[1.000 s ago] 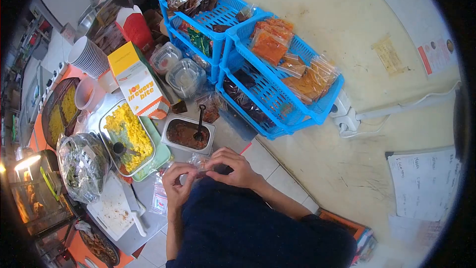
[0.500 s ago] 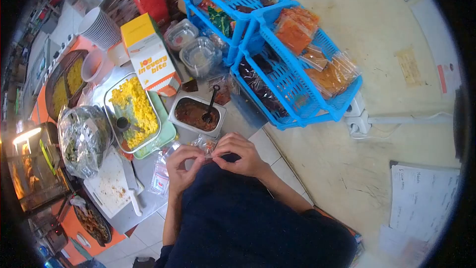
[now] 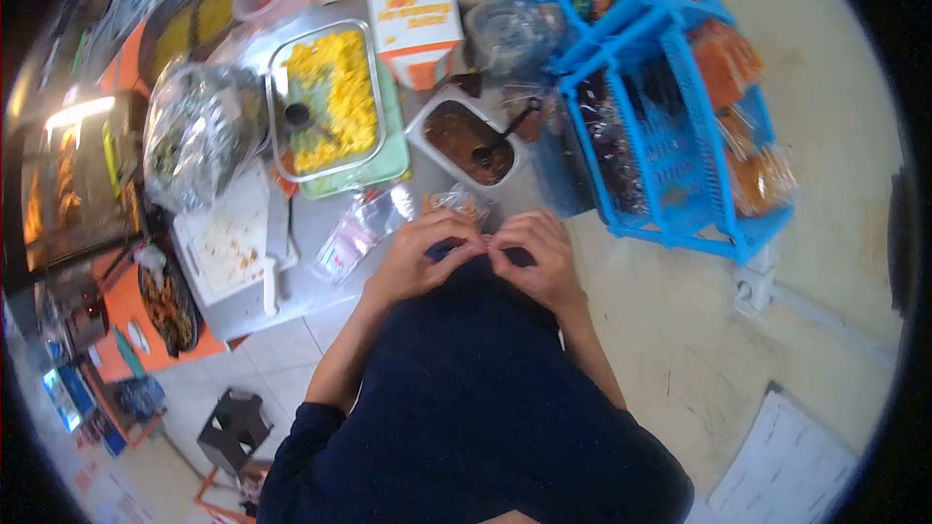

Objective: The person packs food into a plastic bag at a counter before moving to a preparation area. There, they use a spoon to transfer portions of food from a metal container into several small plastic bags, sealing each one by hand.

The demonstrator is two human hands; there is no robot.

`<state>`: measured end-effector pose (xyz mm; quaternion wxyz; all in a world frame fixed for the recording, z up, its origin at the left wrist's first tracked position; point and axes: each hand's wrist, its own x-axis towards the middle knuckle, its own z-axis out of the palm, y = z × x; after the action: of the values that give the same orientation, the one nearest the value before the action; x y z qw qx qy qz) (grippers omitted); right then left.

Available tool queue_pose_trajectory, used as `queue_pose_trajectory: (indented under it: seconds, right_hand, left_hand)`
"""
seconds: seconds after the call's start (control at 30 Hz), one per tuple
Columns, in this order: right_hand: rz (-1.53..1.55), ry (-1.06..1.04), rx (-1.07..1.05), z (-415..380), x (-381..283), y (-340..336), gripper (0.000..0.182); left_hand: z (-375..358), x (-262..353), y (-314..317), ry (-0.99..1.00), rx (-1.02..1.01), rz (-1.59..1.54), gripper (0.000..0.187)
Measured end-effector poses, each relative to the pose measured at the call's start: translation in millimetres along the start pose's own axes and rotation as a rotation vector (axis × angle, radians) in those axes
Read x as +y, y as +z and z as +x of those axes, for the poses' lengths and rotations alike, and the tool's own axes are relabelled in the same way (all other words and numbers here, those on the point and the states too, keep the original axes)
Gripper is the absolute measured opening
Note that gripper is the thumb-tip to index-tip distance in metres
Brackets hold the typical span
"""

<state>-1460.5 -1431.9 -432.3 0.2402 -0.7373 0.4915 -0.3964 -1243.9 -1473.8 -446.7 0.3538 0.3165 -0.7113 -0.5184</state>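
Observation:
Close to my body, at the counter's front edge, both hands pinch the top of a small clear plastic bag. Something orange-brown shows inside it. My left hand has thumb and forefinger pressed together on the bag's edge. The fingertips of my right hand close on it too, almost touching the left. Just beyond the bag is a metal container of dark reddish sauce with a black ladle in it. Flat clear packaging with printing lies left of my left hand.
A glass dish of yellow food sits on a green board. Further left are a white cutting board, a knife and a bag of greens. Blue baskets of packets stand right; a yellow-white carton stands behind.
The view has swung, so the counter sits further up and the baskets further right. My hands stay close together, both still pinching the small bag.

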Motion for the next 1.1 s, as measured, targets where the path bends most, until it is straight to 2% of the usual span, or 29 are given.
queue_pose_trajectory:
  seconds: [0.23,0.27,0.33,0.37,0.4,0.43,0.47,0.5,0.53,0.57,0.6,0.63,0.67,0.7,0.73,0.77,0.8,0.83,0.97,1.03,1.1]
  right_hand:
    - [-0.007,0.076,-0.095,-23.4,25.9,15.9,0.015]
    - [-0.004,0.123,-0.158,-22.8,29.5,20.4,0.013]
    - [-0.002,0.165,-0.222,-22.5,33.9,28.5,0.011]
    - [0.076,0.301,-0.258,-22.3,35.2,32.8,0.010]
    - [0.156,0.438,-0.297,-22.3,36.9,36.7,0.011]
    - [0.160,0.429,-0.306,-22.2,39.9,41.0,0.011]
    - [0.182,0.563,-0.324,-22.6,43.5,45.5,0.013]
    - [0.202,0.700,-0.343,-24.3,46.9,49.5,0.015]
    - [0.209,0.691,-0.354,-29.5,51.5,51.5,0.015]
    - [0.105,0.701,-0.368,-38.3,56.5,49.5,0.018]
    - [0.001,0.708,-0.375,-44.4,60.6,44.5,0.022]
    - [0.042,0.801,-0.465,-48.1,61.6,33.0,0.033]
    - [0.044,0.793,-0.466,-65.2,75.2,22.9,0.033]
    - [0.071,0.688,-0.542,-92.8,96.6,15.3,0.038]
    - [0.098,0.588,-0.615,-112.0,108.2,8.1,0.043]
    - [0.097,0.591,-0.615,-118.1,107.4,-0.5,0.043]
    - [0.281,0.725,-0.623,-122.2,105.6,-9.6,0.045]
    - [0.468,0.858,-0.627,-125.8,104.5,-16.6,0.048]
    - [0.663,0.868,-0.634,-133.7,111.0,-25.9,0.049]
    - [0.682,0.784,-0.649,-145.8,122.4,-22.8,0.051]
    - [0.718,0.769,-0.627,-154.0,129.0,-18.3,0.051]
  left_hand:
    - [-28.8,-25.0,-14.0,-0.146,0.010,-0.057,0.010]
    - [-32.3,-31.7,-13.1,-0.148,0.016,-0.059,0.010]
    - [-34.3,-44.0,-13.3,-0.286,0.003,-0.060,0.015]
    - [-34.7,-50.0,-13.9,-0.285,0.009,-0.058,0.015]
    - [-33.4,-53.1,-14.7,-0.428,-0.043,-0.053,0.016]
    - [-32.8,-56.9,-15.8,-0.573,-0.093,-0.047,0.018]
    - [-31.6,-63.4,-15.3,-0.579,-0.078,-0.044,0.018]
    - [-29.6,-72.2,-11.7,-0.538,-0.049,0.009,0.019]
    - [-28.3,-82.8,-7.2,-0.495,-0.019,0.065,0.020]
    - [-28.5,-95.3,-1.6,-0.450,0.073,0.083,0.022]
    - [-32.4,-104.8,-4.8,-0.451,0.084,0.093,0.022]
    - [-36.0,-111.6,-8.8,-0.390,0.161,0.254,0.024]
    - [-38.4,-118.6,-13.1,-0.325,0.236,0.413,0.027]
    - [-44.8,-125.6,-19.8,-0.317,0.299,0.560,0.030]
    - [-51.9,-129.6,-26.6,-0.319,0.298,0.560,0.030]
    - [-58.8,-133.2,-32.7,-0.364,0.289,0.647,0.029]
    - [-64.6,-137.7,-36.1,-0.410,0.279,0.734,0.028]
    - [-69.4,-141.5,-37.2,-0.370,0.291,0.760,0.027]
    - [-85.7,-170.0,-36.1,-0.297,0.240,0.771,0.025]
    - [-87.7,-178.3,-32.7,-0.142,0.311,0.839,0.024]
    - [-86.7,-178.0,-28.9,-0.135,0.351,0.844,0.023]
